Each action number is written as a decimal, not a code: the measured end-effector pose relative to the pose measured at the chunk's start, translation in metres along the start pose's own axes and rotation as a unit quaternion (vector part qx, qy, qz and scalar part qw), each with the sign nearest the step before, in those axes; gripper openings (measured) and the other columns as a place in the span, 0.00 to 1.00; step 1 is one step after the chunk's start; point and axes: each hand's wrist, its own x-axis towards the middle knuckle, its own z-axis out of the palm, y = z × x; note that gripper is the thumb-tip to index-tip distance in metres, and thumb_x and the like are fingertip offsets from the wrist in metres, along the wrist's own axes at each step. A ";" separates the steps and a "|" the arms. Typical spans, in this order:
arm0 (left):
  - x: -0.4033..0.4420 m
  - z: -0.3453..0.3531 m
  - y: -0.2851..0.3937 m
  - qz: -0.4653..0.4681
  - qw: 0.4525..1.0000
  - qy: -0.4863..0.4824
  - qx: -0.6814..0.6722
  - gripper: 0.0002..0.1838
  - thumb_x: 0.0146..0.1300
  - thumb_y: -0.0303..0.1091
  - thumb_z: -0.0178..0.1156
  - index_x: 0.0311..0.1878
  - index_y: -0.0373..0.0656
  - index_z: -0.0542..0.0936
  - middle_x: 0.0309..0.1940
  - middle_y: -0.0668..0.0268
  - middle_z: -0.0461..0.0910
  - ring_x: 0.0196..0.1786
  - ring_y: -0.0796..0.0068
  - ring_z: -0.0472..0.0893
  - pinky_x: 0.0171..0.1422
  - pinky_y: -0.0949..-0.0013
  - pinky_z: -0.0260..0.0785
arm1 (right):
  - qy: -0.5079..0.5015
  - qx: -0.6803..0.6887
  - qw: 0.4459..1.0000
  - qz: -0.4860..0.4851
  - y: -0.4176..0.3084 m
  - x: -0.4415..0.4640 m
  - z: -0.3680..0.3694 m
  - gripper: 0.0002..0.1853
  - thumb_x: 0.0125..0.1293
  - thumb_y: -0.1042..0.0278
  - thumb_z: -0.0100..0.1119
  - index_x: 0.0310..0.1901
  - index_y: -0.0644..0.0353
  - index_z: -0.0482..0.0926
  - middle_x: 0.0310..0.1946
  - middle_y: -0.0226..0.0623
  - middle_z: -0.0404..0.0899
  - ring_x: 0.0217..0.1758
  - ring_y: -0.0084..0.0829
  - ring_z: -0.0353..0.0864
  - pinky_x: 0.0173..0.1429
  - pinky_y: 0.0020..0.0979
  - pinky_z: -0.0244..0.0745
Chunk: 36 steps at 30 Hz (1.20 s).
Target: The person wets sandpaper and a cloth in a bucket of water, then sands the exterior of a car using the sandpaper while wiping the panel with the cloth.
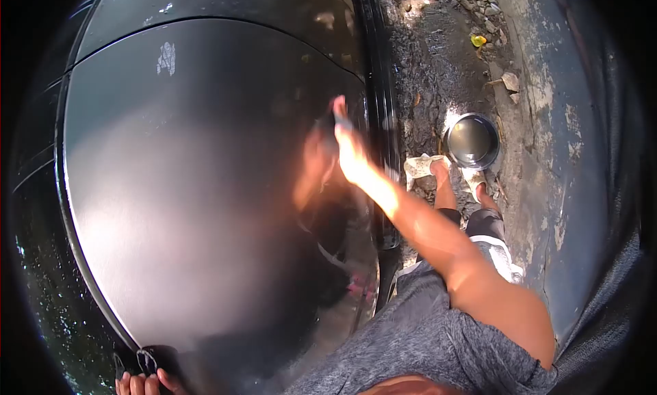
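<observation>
A glossy dark car panel (178, 190) fills the left and middle of the head view and mirrors my arm. My right hand (349, 149) is stretched out against the panel near its right edge, seen edge-on and blurred. Something small and greyish shows under its fingers, too smeared to name. At the bottom left, only the bent fingertips of my left hand (140, 383) are visible, resting on the panel's edge with the thumb apart. A pale scuffed patch (166, 58) marks the upper panel.
A round basin (472, 142) of liquid stands on the wet ground beside my feet (438, 168) in light footwear. A worn wall (547, 155) runs along the right. Stones and a yellow leaf (478, 41) lie farther up. Droplets cover the dark surface (48, 285) at left.
</observation>
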 end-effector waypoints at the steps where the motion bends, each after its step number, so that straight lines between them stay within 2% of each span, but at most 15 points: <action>1: -0.001 0.000 -0.002 0.009 1.000 -0.007 -0.007 0.16 0.65 0.38 0.71 0.25 0.44 0.77 0.26 0.67 0.79 0.36 0.67 0.79 0.44 0.60 0.77 | -0.040 0.023 0.999 -0.025 0.000 -0.018 -0.003 0.34 0.79 0.55 0.32 0.80 0.63 0.44 0.83 0.48 0.35 0.87 0.40 0.30 0.86 0.40 0.25; 3: -0.005 0.004 -0.005 0.023 0.999 0.022 -0.012 0.16 0.66 0.39 0.70 0.26 0.44 0.77 0.26 0.67 0.79 0.35 0.68 0.79 0.44 0.61 0.77 | -0.011 0.071 0.997 -0.024 0.029 0.017 -0.008 0.34 0.79 0.55 0.32 0.80 0.63 0.45 0.83 0.47 0.35 0.87 0.40 0.32 0.86 0.40 0.27; 5: -0.007 0.004 -0.004 0.017 1.000 0.020 -0.002 0.16 0.67 0.39 0.70 0.26 0.44 0.77 0.26 0.67 0.79 0.35 0.68 0.79 0.44 0.61 0.77 | 0.035 -0.159 0.985 0.060 0.058 0.081 -0.034 0.33 0.78 0.57 0.34 0.79 0.63 0.51 0.84 0.41 0.36 0.87 0.33 0.33 0.86 0.40 0.30; 9: 0.000 0.002 -0.003 0.011 1.000 0.004 -0.012 0.14 0.66 0.40 0.70 0.27 0.45 0.79 0.26 0.66 0.80 0.35 0.69 0.80 0.47 0.59 0.77 | 0.042 0.214 0.965 0.144 -0.010 0.009 -0.012 0.37 0.73 0.55 0.40 0.78 0.68 0.50 0.84 0.38 0.38 0.86 0.29 0.33 0.85 0.32 0.29; 11: -0.006 0.004 -0.004 0.005 1.000 0.014 -0.013 0.14 0.65 0.39 0.70 0.26 0.45 0.79 0.26 0.66 0.80 0.35 0.68 0.80 0.47 0.59 0.76 | -0.003 0.169 0.985 0.035 0.030 0.020 -0.019 0.37 0.73 0.55 0.40 0.78 0.68 0.51 0.84 0.37 0.38 0.86 0.28 0.36 0.85 0.33 0.33; 13: -0.006 0.002 -0.004 0.010 0.999 0.021 -0.023 0.14 0.64 0.37 0.71 0.25 0.43 0.79 0.25 0.66 0.80 0.37 0.67 0.80 0.46 0.58 0.76 | 0.047 0.185 0.978 0.082 0.028 0.056 -0.033 0.36 0.74 0.57 0.39 0.78 0.67 0.51 0.84 0.35 0.38 0.85 0.25 0.37 0.84 0.33 0.34; 15: -0.004 -0.002 -0.002 0.008 1.000 0.016 -0.022 0.14 0.64 0.37 0.71 0.25 0.43 0.79 0.25 0.66 0.80 0.36 0.67 0.80 0.46 0.58 0.75 | -0.023 0.087 0.991 0.095 0.024 0.063 -0.035 0.34 0.75 0.61 0.39 0.79 0.65 0.50 0.84 0.43 0.37 0.87 0.31 0.31 0.85 0.35 0.29; 17: 0.001 0.002 -0.003 0.007 1.000 0.011 -0.023 0.14 0.64 0.37 0.71 0.25 0.44 0.79 0.25 0.66 0.80 0.35 0.68 0.80 0.45 0.58 0.75 | 0.051 0.177 0.971 0.154 -0.045 0.016 0.003 0.34 0.75 0.62 0.40 0.79 0.64 0.50 0.84 0.43 0.38 0.87 0.30 0.33 0.85 0.36 0.33; 18: 0.001 0.003 -0.002 0.002 1.000 0.006 -0.021 0.14 0.64 0.37 0.71 0.25 0.44 0.79 0.25 0.66 0.80 0.34 0.68 0.79 0.45 0.58 0.74 | -0.011 0.065 0.998 -0.010 -0.011 -0.003 0.000 0.35 0.74 0.61 0.40 0.79 0.64 0.49 0.84 0.42 0.38 0.87 0.29 0.32 0.85 0.38 0.32; 22: 0.003 0.003 0.003 -0.013 0.999 0.027 -0.015 0.15 0.64 0.36 0.71 0.24 0.44 0.78 0.26 0.64 0.81 0.36 0.66 0.80 0.46 0.56 0.73 | 0.045 0.132 0.979 0.146 -0.020 0.073 -0.012 0.36 0.76 0.58 0.36 0.79 0.67 0.45 0.83 0.43 0.34 0.87 0.37 0.28 0.86 0.39 0.29; 25: 0.003 -0.002 0.001 -0.008 0.999 -0.027 -0.018 0.13 0.65 0.35 0.71 0.26 0.44 0.79 0.29 0.64 0.81 0.42 0.65 0.80 0.49 0.55 0.74 | -0.050 0.042 0.998 0.003 -0.018 0.013 -0.002 0.35 0.81 0.51 0.29 0.79 0.66 0.42 0.83 0.43 0.31 0.86 0.37 0.26 0.86 0.37 0.29; 30: -0.009 0.008 -0.005 -0.008 0.998 0.049 -0.026 0.16 0.66 0.39 0.70 0.25 0.44 0.78 0.26 0.65 0.81 0.36 0.67 0.81 0.51 0.57 0.77 | 0.007 0.073 0.956 0.284 -0.040 0.078 -0.014 0.36 0.80 0.48 0.31 0.80 0.63 0.44 0.83 0.47 0.35 0.86 0.35 0.30 0.85 0.36 0.34; 31: -0.007 0.007 -0.006 -0.005 0.999 0.043 -0.018 0.16 0.65 0.40 0.70 0.24 0.45 0.78 0.25 0.65 0.80 0.35 0.68 0.81 0.49 0.58 0.77 | 0.011 0.072 0.958 0.278 -0.042 0.070 -0.013 0.36 0.80 0.48 0.31 0.80 0.63 0.44 0.83 0.47 0.35 0.86 0.35 0.30 0.85 0.36 0.34; 33: -0.006 0.005 -0.004 -0.006 1.000 0.019 -0.004 0.17 0.65 0.40 0.71 0.23 0.46 0.77 0.24 0.66 0.80 0.33 0.69 0.80 0.46 0.60 0.77 | -0.011 -0.013 0.999 0.037 -0.032 0.027 -0.005 0.33 0.81 0.55 0.31 0.79 0.66 0.46 0.83 0.52 0.35 0.86 0.43 0.33 0.83 0.38 0.43; 36: -0.016 0.004 -0.006 -0.021 0.999 0.020 -0.037 0.17 0.65 0.40 0.71 0.24 0.46 0.77 0.23 0.67 0.79 0.32 0.69 0.80 0.47 0.59 0.76 | 0.023 -0.204 0.976 0.075 -0.006 0.087 -0.013 0.32 0.78 0.63 0.34 0.78 0.68 0.49 0.80 0.63 0.40 0.85 0.55 0.34 0.85 0.47 0.38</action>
